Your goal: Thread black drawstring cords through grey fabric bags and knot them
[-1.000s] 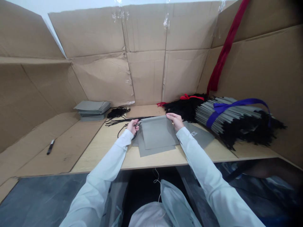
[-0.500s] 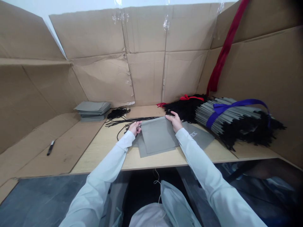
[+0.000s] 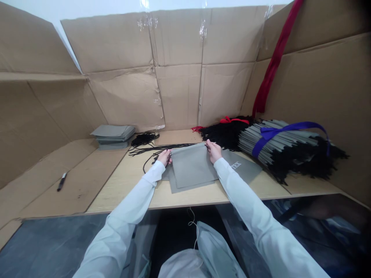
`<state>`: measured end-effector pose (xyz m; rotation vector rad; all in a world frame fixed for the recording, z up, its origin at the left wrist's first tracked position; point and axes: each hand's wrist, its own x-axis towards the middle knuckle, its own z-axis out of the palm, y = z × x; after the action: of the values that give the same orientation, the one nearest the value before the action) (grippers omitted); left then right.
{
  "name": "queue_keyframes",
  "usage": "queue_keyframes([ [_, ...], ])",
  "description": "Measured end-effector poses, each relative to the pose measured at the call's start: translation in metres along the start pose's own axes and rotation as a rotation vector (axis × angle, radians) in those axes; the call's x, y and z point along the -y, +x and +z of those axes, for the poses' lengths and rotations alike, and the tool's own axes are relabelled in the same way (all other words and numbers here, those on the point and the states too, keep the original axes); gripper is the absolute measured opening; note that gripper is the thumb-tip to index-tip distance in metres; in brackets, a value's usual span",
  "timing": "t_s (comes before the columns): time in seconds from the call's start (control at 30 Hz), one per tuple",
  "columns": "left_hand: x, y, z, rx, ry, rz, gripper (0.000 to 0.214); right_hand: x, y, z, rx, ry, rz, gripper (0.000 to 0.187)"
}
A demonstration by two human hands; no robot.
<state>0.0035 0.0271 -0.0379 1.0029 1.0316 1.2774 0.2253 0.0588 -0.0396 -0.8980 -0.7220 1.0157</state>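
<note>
A flat grey fabric bag (image 3: 193, 166) lies on the table between my hands, its top edge drawn straight. My left hand (image 3: 164, 157) is closed at its top left corner; a small shiny tip shows at the fingers, too small to name. At the top right corner, my right hand (image 3: 213, 150) pinches the bag's edge, and a little something dark shows at its fingertips. More grey bags lie beneath, one with white lettering (image 3: 236, 165) to the right. Behind the hands stretch loose black cords (image 3: 162, 146).
Back left stands a stack of grey bags (image 3: 114, 133) beside a coil of black cord (image 3: 143, 138). A marker (image 3: 62, 182) lies on cardboard at left. To the right sit a bundle of corded bags tied with purple ribbon (image 3: 268, 135) and black cords (image 3: 228, 131). Cardboard walls (image 3: 179, 96) surround the table.
My right hand has shifted slightly down at the bag's top right corner, and its fingers have drawn closer together. The left hand has barely moved.
</note>
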Motion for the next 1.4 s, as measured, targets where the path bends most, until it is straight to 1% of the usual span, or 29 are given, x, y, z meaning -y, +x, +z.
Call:
queue_keyframes([
  [0.1,-0.001,-0.001,-0.001,0.043,-0.011,-0.017,0.02,-0.004,0.004,-0.001,-0.123,-0.124,-0.182,0.026],
  [0.17,0.0,-0.001,-0.002,0.075,-0.01,-0.016,0.024,-0.008,0.009,-0.003,-0.199,-0.181,-0.235,0.026],
  [0.27,0.004,0.003,-0.004,0.112,0.073,0.012,0.028,-0.014,0.016,-0.005,-0.233,-0.17,-0.201,0.026],
  [0.4,0.011,0.008,-0.006,0.019,0.213,0.024,0.038,-0.013,0.018,-0.005,-0.216,-0.07,-0.149,0.027],
  [0.47,0.013,0.011,-0.008,-0.012,0.222,0.026,0.039,-0.009,0.015,-0.003,-0.18,-0.043,-0.13,0.027],
  [0.63,0.012,0.016,-0.013,0.022,0.195,0.082,0.035,0.005,0.005,-0.001,-0.053,-0.029,-0.028,0.029],
  [0.73,0.007,0.014,-0.013,0.035,0.235,0.103,0.035,0.011,0.004,-0.003,0.012,-0.01,0.018,0.027],
  [0.83,0.001,0.013,-0.014,-0.035,0.28,0.081,0.038,0.014,0.006,-0.007,0.037,0.02,-0.011,0.026],
  [0.9,-0.001,0.014,-0.017,-0.074,0.286,0.068,0.04,0.016,0.009,-0.012,0.013,0.053,-0.042,0.027],
  [1.0,-0.004,0.02,-0.023,-0.074,0.266,0.071,0.042,0.021,0.013,-0.02,-0.043,0.115,-0.071,0.026],
  [1.13,-0.01,0.026,-0.033,-0.081,0.256,0.1,0.043,0.028,0.019,-0.03,-0.081,0.167,-0.071,0.025],
  [1.2,-0.015,0.025,-0.039,-0.064,0.281,0.106,0.042,0.032,0.022,-0.034,-0.108,0.179,-0.062,0.026],
  [1.27,-0.021,0.023,-0.045,-0.072,0.339,0.086,0.042,0.034,0.025,-0.038,-0.151,0.186,-0.057,0.027],
  [1.4,-0.03,0.019,-0.056,-0.222,0.425,0.031,0.045,0.037,0.03,-0.043,-0.226,0.172,-0.073,0.025],
])
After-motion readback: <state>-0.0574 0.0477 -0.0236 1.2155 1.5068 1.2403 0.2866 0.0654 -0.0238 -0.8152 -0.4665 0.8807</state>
